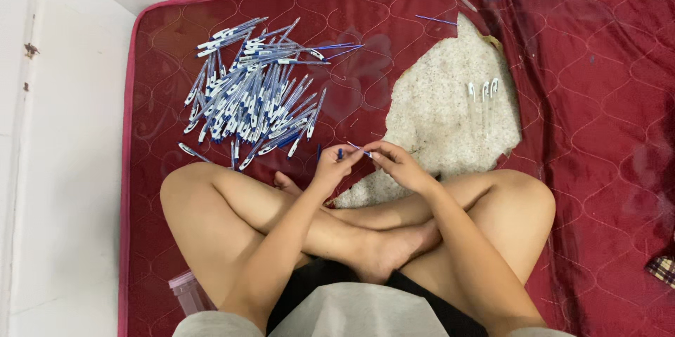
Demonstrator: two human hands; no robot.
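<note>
Crimson quilted mattress fills my view, with crossed legs at the bottom. Both hands meet at centre frame: the left hand pinches a small blue piece, fingers curled shut around it, while the right hand closes its fingertips on a thin blue refill bridging the two, held level so the ends line up, I judge. At upper left lies a heap of blue-and-white pens, within reach. Three white pen clips rest on the worn pale patch right of centre.

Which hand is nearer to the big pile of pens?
Left. The left hand sits just below the pile of pens; the right hand is farther off, beside the torn patch.
</note>
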